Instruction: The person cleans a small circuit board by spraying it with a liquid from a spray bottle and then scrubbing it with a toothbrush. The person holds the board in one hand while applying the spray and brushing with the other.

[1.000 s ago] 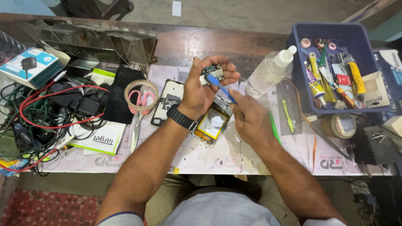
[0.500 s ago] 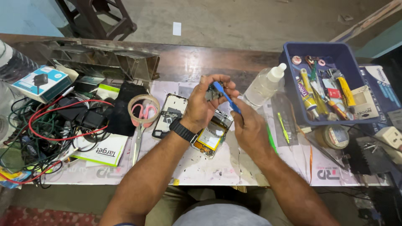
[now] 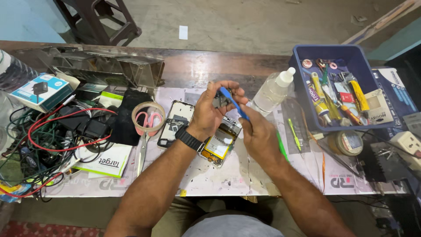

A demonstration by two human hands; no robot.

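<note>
A roll of clear tape (image 3: 148, 117) lies over pink-handled scissors (image 3: 144, 140) on the left. The left hand (image 3: 215, 109) grips a small dark phone part (image 3: 220, 99) above an opened phone (image 3: 220, 142). The right hand (image 3: 258, 134) pinches a blue pry tool (image 3: 232, 102) against the part. A blue bin (image 3: 351, 57) sits far right.

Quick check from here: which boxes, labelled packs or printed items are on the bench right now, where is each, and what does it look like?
Charger box: far left, flat, teal and white.
Printed booklet: left front, under cables, white with green edge.
Dark blue box: right of the blue bin, flat.
Small carton: inside the blue bin, cream, windowed.
Glue tube: same bin, yellow and white.
</note>
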